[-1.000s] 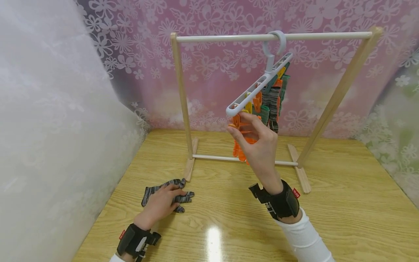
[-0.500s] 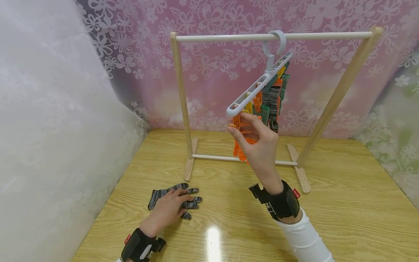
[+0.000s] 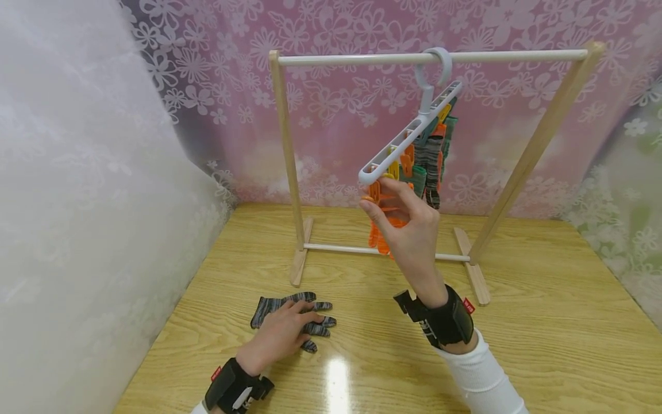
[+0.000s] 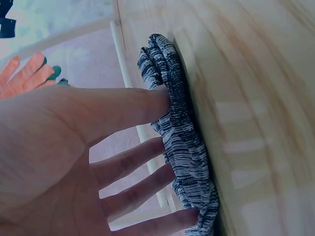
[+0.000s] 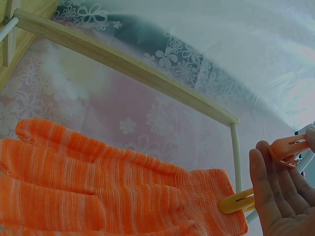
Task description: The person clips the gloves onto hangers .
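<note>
A dark grey striped glove point(image 3: 262, 309) lies on the table with its fingers spread to the right. My left hand point(image 3: 281, 333) rests on it, and the left wrist view has the thumb and fingertips against the knit fabric point(image 4: 182, 142). Up at the near end of a white hanger point(image 3: 398, 144), my right hand point(image 3: 416, 230) pinches an orange clothespin point(image 5: 288, 148) between thumb and fingers. Beside that hand hangs an orange glove point(image 5: 123, 194), its cuff gripped by a yellow clothespin point(image 5: 231, 203).
A wooden rack point(image 3: 289, 149) with a white top bar point(image 3: 351, 60) carries the hanger by its hook. Farther along the hanger hang a grey striped glove point(image 3: 428, 156) and a green glove point(image 3: 451, 135). Floral cloth point(image 3: 336, 115) stands behind and at the sides.
My left hand has slid right and slightly toward me, taking the grey glove along across the table. The right hand has stayed at the hanger's end.
</note>
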{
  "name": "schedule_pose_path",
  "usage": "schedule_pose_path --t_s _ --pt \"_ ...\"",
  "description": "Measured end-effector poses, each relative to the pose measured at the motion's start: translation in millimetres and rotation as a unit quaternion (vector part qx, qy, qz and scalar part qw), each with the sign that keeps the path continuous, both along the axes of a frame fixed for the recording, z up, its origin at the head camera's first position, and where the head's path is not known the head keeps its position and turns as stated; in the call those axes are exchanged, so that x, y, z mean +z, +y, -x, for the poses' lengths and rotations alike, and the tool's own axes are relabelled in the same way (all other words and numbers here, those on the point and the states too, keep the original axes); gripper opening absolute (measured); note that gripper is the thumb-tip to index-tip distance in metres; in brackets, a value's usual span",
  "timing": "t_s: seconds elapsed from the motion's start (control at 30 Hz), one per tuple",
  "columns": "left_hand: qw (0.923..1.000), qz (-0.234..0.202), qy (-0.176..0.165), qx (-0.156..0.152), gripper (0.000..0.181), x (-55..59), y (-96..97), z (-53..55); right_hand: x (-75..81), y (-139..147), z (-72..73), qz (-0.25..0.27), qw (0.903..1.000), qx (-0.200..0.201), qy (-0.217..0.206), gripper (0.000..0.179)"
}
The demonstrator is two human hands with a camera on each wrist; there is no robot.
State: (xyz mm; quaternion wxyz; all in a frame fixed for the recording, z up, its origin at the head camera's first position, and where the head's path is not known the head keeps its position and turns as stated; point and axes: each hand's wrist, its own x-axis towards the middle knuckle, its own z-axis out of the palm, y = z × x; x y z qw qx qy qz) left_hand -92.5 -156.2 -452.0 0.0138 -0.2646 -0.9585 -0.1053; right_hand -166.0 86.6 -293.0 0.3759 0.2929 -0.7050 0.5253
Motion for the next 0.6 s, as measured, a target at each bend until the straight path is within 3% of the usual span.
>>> schedule_pose_path --t_s 0.6 --pt "0.9964 0.010 -0.008 -0.084 0.038 -0.8 40.7 -0.5 0.0 1.4 -1.5 0.005 1.0000 -0.001 -0.001 0.041"
